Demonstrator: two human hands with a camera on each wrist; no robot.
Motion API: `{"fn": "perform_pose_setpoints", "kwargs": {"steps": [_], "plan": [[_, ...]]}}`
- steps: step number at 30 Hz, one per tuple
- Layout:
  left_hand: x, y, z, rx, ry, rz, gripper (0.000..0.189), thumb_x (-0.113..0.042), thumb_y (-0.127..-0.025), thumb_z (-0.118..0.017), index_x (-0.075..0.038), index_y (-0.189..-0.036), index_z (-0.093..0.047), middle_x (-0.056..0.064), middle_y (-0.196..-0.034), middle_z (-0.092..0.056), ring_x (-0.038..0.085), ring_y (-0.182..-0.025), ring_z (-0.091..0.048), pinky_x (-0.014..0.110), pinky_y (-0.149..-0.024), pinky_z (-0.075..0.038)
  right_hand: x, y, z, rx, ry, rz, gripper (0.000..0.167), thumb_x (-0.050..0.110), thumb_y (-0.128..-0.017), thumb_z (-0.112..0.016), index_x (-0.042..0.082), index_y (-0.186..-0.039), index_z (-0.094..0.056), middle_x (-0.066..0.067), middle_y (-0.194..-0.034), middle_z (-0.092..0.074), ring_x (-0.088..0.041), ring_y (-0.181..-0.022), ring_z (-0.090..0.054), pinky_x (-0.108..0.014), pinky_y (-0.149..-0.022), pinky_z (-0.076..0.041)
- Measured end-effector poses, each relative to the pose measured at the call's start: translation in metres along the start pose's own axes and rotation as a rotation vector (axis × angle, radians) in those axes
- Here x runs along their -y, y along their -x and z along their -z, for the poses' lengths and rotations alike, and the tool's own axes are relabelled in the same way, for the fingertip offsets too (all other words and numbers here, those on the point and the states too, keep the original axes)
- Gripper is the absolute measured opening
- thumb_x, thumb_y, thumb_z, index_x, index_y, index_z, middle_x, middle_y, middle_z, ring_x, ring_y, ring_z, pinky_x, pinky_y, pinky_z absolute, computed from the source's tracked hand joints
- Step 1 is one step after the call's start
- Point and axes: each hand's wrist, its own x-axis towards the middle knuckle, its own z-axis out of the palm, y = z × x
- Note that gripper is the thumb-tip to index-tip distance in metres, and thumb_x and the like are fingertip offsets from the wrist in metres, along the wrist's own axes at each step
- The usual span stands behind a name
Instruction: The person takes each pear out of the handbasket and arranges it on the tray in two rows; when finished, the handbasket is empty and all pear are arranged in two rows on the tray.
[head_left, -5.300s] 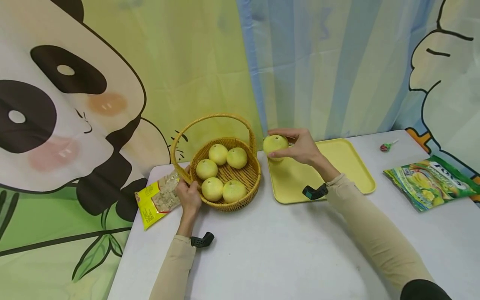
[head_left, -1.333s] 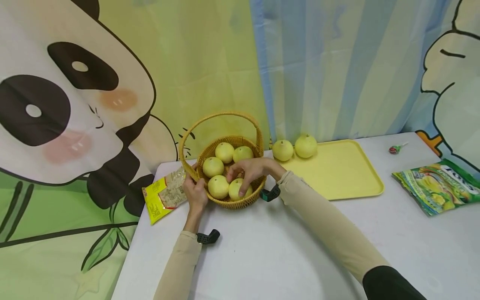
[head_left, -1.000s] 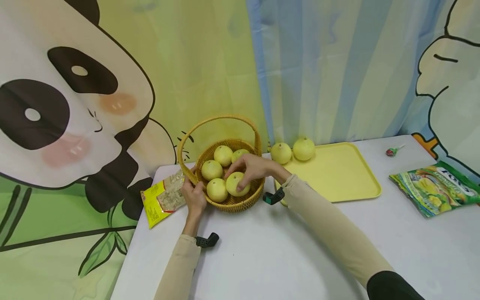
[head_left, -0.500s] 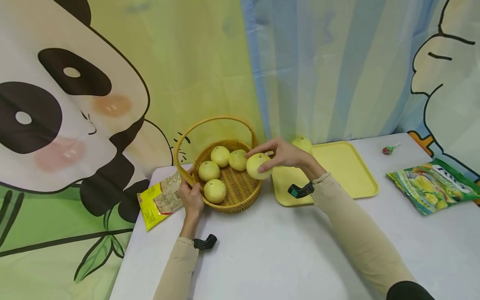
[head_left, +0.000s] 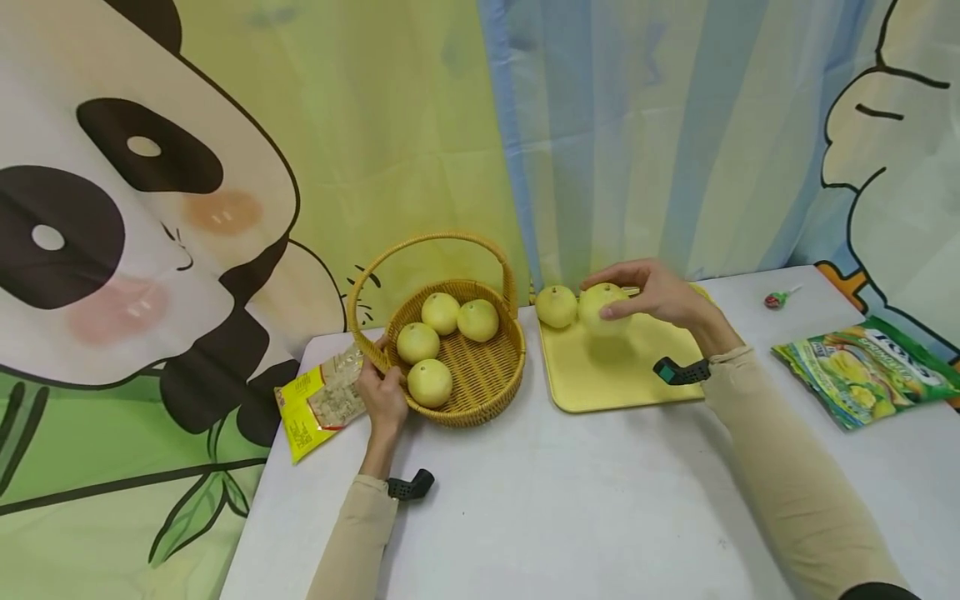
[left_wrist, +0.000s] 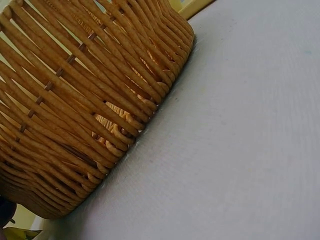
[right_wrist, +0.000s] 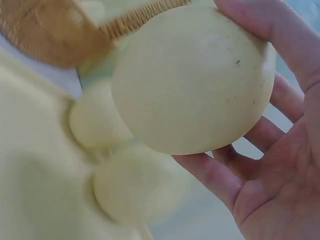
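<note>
My left hand (head_left: 383, 398) grips the left side of a round wicker basket (head_left: 480, 390), at the foot of its handle; the left wrist view shows only the basket's woven wall (left_wrist: 90, 95). Inside lie several round pale yellow-green fruits, one of them (head_left: 430, 382) near my thumb. Over the yellow tray (head_left: 592, 392), my right hand (head_left: 656, 293) holds another such fruit (head_left: 600, 305) between thumb and fingers. In the right wrist view that fruit (right_wrist: 192, 82) has dark specks, and two more fruits sit on the tray behind it, one being the tray fruit (head_left: 557, 307).
A yellow snack bag (head_left: 318, 400) lies left of the basket, partly behind my left hand. At the right are a green packet (head_left: 870, 367) and a lollipop (head_left: 777, 300). A printed cloth wall (head_left: 420, 125) borders the white table (head_left: 510, 508) at the back.
My right hand has lifted a fruit out of the basket's right side and carried it right, over the tray. Earlier it placed others there. My left hand keeps its hold on the basket.
</note>
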Motion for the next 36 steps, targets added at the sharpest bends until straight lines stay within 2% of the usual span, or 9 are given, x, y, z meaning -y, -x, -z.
{"fn": "perform_pose_setpoints", "kwargs": {"steps": [8,10,12,15,17,19,22,30,36], "plan": [[0.002,0.000,0.000,-0.017,-0.006,0.000,0.064,0.011,-0.075,-0.053,0.002,-0.136,-0.068,0.033,-0.120,-0.071,0.024,-0.085,-0.050,0.021,-0.069,-0.038,-0.022,0.020,0.039,-0.166,0.078,-0.099,0.043,0.015,-0.094,-0.080,0.009,-0.136,-0.072,-0.003,-0.136,-0.073,-0.010,-0.133,-0.058,-0.017,-0.098,-0.048],[0.002,0.001,0.000,-0.018,-0.015,0.005,0.063,0.013,-0.075,-0.052,0.004,-0.136,-0.067,0.035,-0.119,-0.070,0.025,-0.085,-0.050,0.021,-0.069,-0.038,-0.027,0.022,0.047,-0.202,0.100,-0.144,0.044,0.020,-0.095,-0.080,0.011,-0.137,-0.072,-0.002,-0.139,-0.072,-0.014,-0.140,-0.054,-0.015,-0.098,-0.046],[-0.009,0.003,0.000,-0.014,-0.019,0.004,0.062,0.014,-0.075,-0.051,0.008,-0.135,-0.066,0.038,-0.120,-0.069,0.025,-0.085,-0.050,0.020,-0.070,-0.038,-0.034,0.024,0.052,-0.228,0.117,-0.188,0.046,0.025,-0.096,-0.079,0.012,-0.139,-0.071,-0.004,-0.144,-0.068,-0.020,-0.147,-0.049,-0.013,-0.098,-0.045],[-0.010,0.003,-0.001,-0.008,-0.027,0.000,0.062,0.013,-0.075,-0.050,0.010,-0.135,-0.065,0.039,-0.118,-0.069,0.023,-0.084,-0.051,0.020,-0.069,-0.038,-0.044,0.027,0.057,-0.261,0.112,-0.243,0.051,0.031,-0.096,-0.079,0.012,-0.142,-0.069,-0.006,-0.150,-0.064,-0.029,-0.152,-0.044,-0.015,-0.099,-0.045],[-0.014,0.003,-0.001,-0.006,-0.018,-0.001,0.061,0.013,-0.075,-0.049,0.011,-0.135,-0.065,0.039,-0.119,-0.068,0.024,-0.084,-0.051,0.020,-0.069,-0.038,-0.051,0.027,0.057,-0.281,0.107,-0.263,0.053,0.034,-0.096,-0.079,0.013,-0.143,-0.069,-0.004,-0.151,-0.063,-0.026,-0.150,-0.045,-0.015,-0.098,-0.045],[-0.007,0.002,-0.002,-0.010,-0.007,0.003,0.062,0.013,-0.076,-0.048,0.010,-0.135,-0.065,0.039,-0.123,-0.068,0.025,-0.085,-0.051,0.020,-0.069,-0.037,-0.060,0.026,0.055,-0.292,0.091,-0.267,0.054,0.036,-0.095,-0.079,0.014,-0.143,-0.068,-0.001,-0.150,-0.064,-0.020,-0.145,-0.048,-0.014,-0.097,-0.045],[-0.010,0.002,-0.002,-0.016,0.001,0.009,0.061,0.016,-0.077,-0.048,0.013,-0.136,-0.063,0.041,-0.124,-0.066,0.029,-0.087,-0.050,0.020,-0.070,-0.037,-0.071,0.024,0.052,-0.297,0.060,-0.259,0.054,0.034,-0.095,-0.079,0.013,-0.144,-0.068,0.001,-0.149,-0.065,-0.011,-0.137,-0.050,-0.013,-0.096,-0.044],[0.001,0.000,-0.001,-0.013,-0.038,-0.002,0.062,0.010,-0.076,-0.052,0.002,-0.135,-0.068,0.032,-0.118,-0.072,0.024,-0.083,-0.051,0.020,-0.069,-0.039,-0.086,0.021,0.052,-0.249,0.002,-0.264,0.056,0.028,-0.097,-0.078,0.009,-0.147,-0.064,-0.009,-0.157,-0.058,-0.021,-0.149,-0.045,-0.010,-0.101,-0.041],[0.000,0.000,0.000,0.010,-0.073,-0.014,0.064,0.007,-0.077,-0.050,0.001,-0.139,-0.066,0.029,-0.126,-0.071,0.027,-0.089,-0.055,0.021,-0.073,-0.042,-0.089,0.019,0.055,-0.234,-0.012,-0.256,0.055,0.026,-0.100,-0.074,0.006,-0.149,-0.061,-0.013,-0.159,-0.054,-0.001,-0.133,-0.053,-0.009,-0.100,-0.044]]}}
